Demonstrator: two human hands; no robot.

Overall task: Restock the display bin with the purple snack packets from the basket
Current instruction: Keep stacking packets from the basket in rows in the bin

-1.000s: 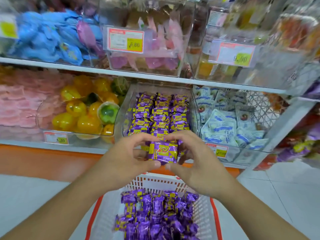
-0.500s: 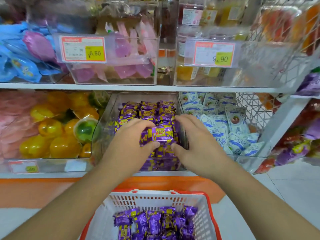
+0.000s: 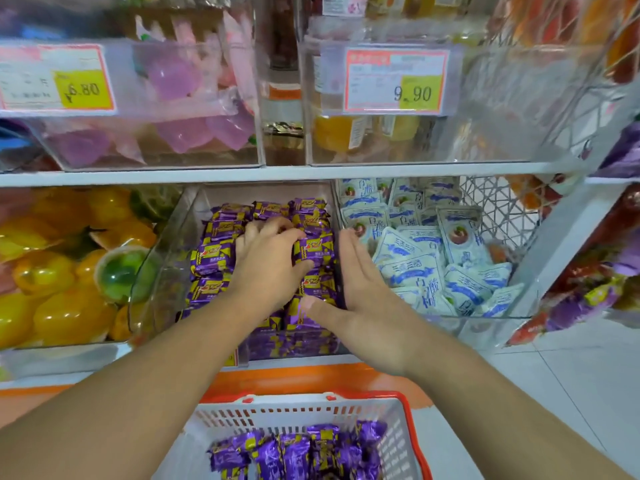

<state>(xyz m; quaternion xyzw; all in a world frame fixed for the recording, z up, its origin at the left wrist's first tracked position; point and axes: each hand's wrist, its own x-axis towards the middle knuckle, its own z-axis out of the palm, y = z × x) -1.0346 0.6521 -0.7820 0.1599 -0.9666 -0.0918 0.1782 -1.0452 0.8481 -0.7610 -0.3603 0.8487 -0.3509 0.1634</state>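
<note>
The clear display bin (image 3: 165, 268) on the lower shelf holds rows of purple snack packets (image 3: 216, 252). My left hand (image 3: 268, 265) lies inside it on top of the packets, its fingers spread over them and its thumb against one packet (image 3: 313, 252). My right hand (image 3: 362, 285) stands flat with straight fingers along the bin's right wall, its thumb resting on the front packets. Below, the white basket with a red rim (image 3: 298, 408) holds several more purple packets (image 3: 298, 452).
A bin of yellow jelly cups (image 3: 62, 271) stands to the left and a bin of white and blue packets (image 3: 433, 261) to the right. The white shelf board (image 3: 311, 173) hangs low over the bin. Upper bins carry price tags (image 3: 394, 81).
Both hands carried a small stack of purple packets forward into the bin and set it down. The right hand let go and flattened against the bin wall. The view moved closer to the shelf.
</note>
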